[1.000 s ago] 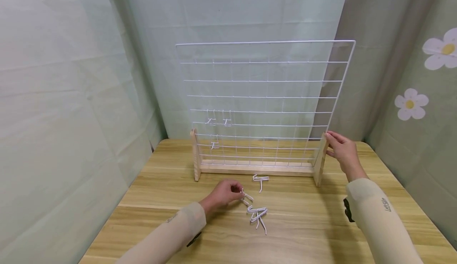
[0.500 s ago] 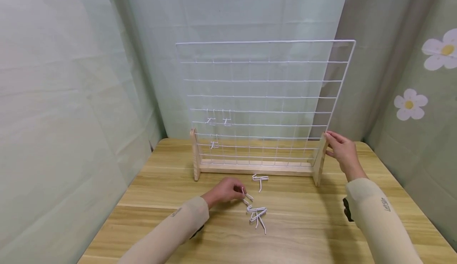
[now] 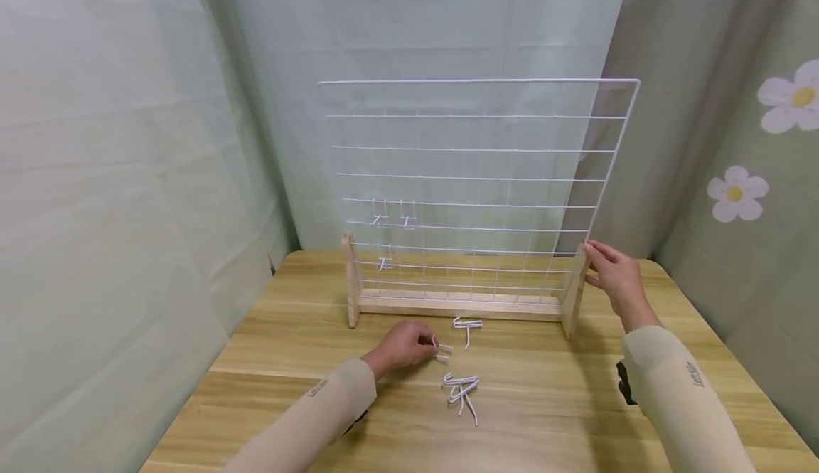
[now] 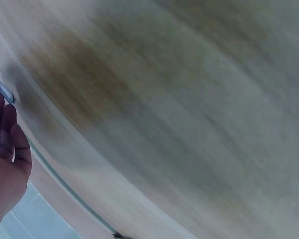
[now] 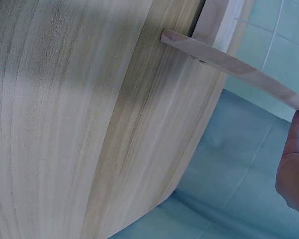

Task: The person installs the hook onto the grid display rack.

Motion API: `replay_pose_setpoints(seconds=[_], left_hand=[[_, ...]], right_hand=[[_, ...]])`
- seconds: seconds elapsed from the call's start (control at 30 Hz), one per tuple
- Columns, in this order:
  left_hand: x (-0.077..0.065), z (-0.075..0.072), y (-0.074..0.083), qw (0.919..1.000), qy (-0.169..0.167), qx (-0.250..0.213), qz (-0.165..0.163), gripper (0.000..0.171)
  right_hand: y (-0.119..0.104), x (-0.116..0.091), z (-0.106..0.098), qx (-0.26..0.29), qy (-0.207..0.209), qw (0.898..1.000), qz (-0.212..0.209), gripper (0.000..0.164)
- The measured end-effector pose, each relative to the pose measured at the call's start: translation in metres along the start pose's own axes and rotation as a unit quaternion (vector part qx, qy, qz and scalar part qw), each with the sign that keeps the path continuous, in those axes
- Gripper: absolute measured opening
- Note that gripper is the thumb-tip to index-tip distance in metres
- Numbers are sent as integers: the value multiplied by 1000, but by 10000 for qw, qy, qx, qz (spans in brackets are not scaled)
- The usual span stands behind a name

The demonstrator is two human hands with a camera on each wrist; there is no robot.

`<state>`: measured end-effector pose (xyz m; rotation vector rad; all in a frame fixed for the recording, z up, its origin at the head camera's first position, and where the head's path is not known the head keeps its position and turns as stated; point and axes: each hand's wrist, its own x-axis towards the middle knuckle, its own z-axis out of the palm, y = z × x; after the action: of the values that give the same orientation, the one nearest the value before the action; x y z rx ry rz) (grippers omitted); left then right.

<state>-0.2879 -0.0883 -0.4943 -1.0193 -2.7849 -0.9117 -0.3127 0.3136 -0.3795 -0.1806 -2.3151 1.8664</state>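
My left hand [image 3: 404, 345] pinches a white wire hook [image 3: 443, 348] just above the table, its two prongs pointing right; the fingers hide its other end. To the right lie one loose hook [image 3: 468, 324] and, nearer me, a small tangled pile of hooks [image 3: 461, 388]. A white wire grid rack [image 3: 473, 81] stands upright in a wooden base [image 3: 461, 308]. Three hooks hang at its lower left, one of them a lower hook [image 3: 385, 262]. With thumb and fingers my right hand [image 3: 617, 277] holds the top of the right wooden post [image 3: 574, 306]. In the left wrist view the left hand [image 4: 9, 149] shows only partly.
The wood-grain table [image 3: 275, 388] ends at a back edge just behind the rack. Pale green curtains [image 3: 160, 174] enclose the left, back and right sides. White flowers [image 3: 737, 193] mark the right curtain.
The hook in my left hand has turned, its prongs now nearly level and apart from the pile. My right hand keeps its hold on the post. The head view has shifted slightly.
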Motion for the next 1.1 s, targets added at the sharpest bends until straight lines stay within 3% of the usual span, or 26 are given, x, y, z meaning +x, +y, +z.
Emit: replay_pose_setpoints(seconds=[0.37, 0.53, 0.7, 0.8, 0.9, 1.0, 1.1], left_hand=[[-4, -1, 2, 9923, 911, -33, -841, 12], [0, -4, 6, 9825, 1431, -278, -1156, 13], [6, -5, 12, 9654, 2025, -546, -1548, 11], [12, -5, 17, 9504, 2468, -845, -1693, 11], [18, -6, 23, 9297, 2935, -1210, -1865, 9], [22, -6, 28, 9022, 3486, -1446, -2088, 9], [26, -4, 33, 8697, 4107, -1555, -2252, 9]], right_hand=[[2, -3, 2, -22, -46, 10000, 32, 70], [1, -1, 1, 67, -11, 10000, -37, 69], [-1, 0, -1, 2, -19, 10000, -20, 69], [-2, 0, -3, 23, -13, 10000, -7, 70], [-2, 0, -4, 87, -20, 9999, -47, 70], [-2, 0, -3, 106, -55, 9999, -74, 69], [-1, -1, -1, 76, -84, 9999, -59, 68]])
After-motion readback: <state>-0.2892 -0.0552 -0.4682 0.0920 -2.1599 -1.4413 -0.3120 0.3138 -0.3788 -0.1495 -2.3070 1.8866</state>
